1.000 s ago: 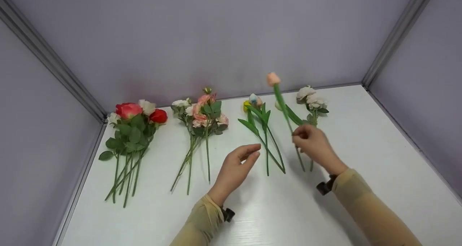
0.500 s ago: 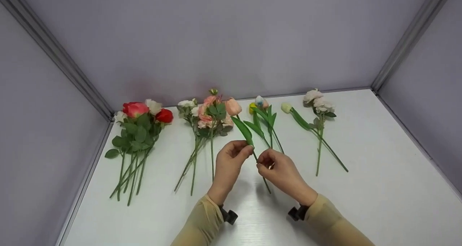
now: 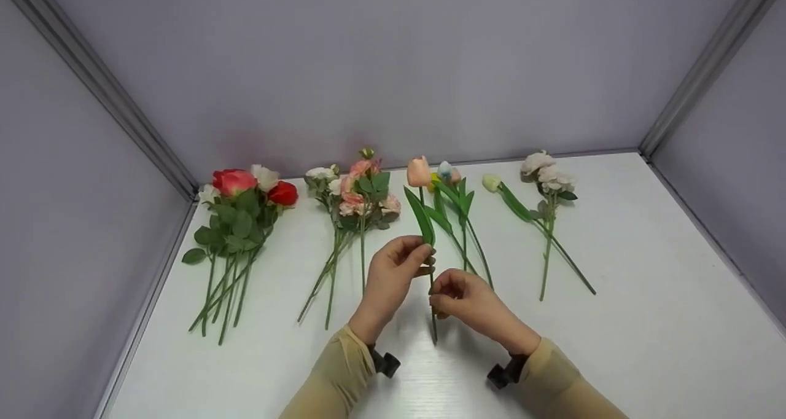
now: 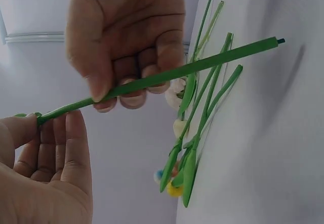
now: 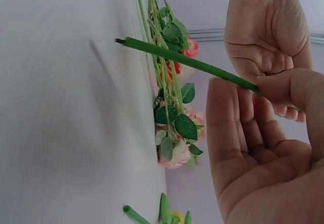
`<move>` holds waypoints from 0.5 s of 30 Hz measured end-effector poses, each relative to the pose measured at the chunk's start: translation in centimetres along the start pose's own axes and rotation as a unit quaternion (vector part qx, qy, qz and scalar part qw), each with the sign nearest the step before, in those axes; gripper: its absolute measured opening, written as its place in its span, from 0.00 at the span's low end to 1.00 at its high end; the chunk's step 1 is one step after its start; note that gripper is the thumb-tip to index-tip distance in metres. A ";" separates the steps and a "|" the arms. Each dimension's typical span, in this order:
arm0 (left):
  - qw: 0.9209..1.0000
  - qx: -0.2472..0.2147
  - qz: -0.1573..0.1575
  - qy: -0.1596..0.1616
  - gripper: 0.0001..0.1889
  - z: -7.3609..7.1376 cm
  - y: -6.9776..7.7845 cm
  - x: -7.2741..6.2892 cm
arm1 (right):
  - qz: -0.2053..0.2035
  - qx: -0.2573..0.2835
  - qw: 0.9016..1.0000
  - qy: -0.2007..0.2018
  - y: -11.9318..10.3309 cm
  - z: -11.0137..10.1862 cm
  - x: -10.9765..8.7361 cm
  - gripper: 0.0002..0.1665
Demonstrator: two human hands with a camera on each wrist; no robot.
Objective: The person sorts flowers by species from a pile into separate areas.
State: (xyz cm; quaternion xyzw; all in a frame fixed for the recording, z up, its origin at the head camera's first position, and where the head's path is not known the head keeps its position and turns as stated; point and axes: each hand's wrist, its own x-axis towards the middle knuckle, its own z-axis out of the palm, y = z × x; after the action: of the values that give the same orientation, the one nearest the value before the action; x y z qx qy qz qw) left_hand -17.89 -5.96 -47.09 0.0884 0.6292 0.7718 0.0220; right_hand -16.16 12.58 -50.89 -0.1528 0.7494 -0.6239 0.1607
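Note:
A peach tulip (image 3: 419, 172) with a green leaf is held upright over the table by both hands. My left hand (image 3: 393, 278) pinches its stem just below the leaf. Lower on the same stem, the thumb and fingers of my right hand (image 3: 470, 299) grip it. In the left wrist view the bare lower stem (image 4: 202, 64) slants past the fingers, its dark tip off the table. Behind lie several tulips, among them a yellow tulip (image 3: 434, 182) and a blue-white tulip (image 3: 445, 169), partly hidden by the held flower.
At left lies a bunch of red and white roses (image 3: 234, 185). Pink and white flowers (image 3: 353, 204) lie beside it. To the right, a pale yellow tulip (image 3: 491, 182) crosses stems with white flowers (image 3: 552, 176). Grey panels (image 3: 393, 69) wall the white table (image 3: 645, 253).
The right hand has brought the peach tulip leftward from beside the white flowers. The left hand has taken hold of its stem, and the flower has turned more upright.

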 end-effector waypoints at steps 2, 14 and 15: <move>1.000 -0.009 0.005 0.003 0.13 -0.2 0.6 0.3 | 0.012 0.011 0.999 -0.032 0.2 0.2 0.0 0.09; 0.999 -0.014 0.000 0.030 0.13 -1.1 2.1 0.6 | 0.030 0.029 0.996 -0.074 0.1 0.8 -0.2 0.16; 1.000 -0.012 -0.001 0.029 0.14 -1.2 2.1 0.6 | 0.030 0.025 0.996 -0.074 0.1 0.9 -0.2 0.16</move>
State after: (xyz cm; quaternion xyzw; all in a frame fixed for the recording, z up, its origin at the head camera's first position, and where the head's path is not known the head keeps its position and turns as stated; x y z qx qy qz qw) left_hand -18.53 -7.46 -45.23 0.0654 0.6200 0.7819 0.0054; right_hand -15.63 11.91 -51.15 -0.1719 0.7238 -0.6242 0.2386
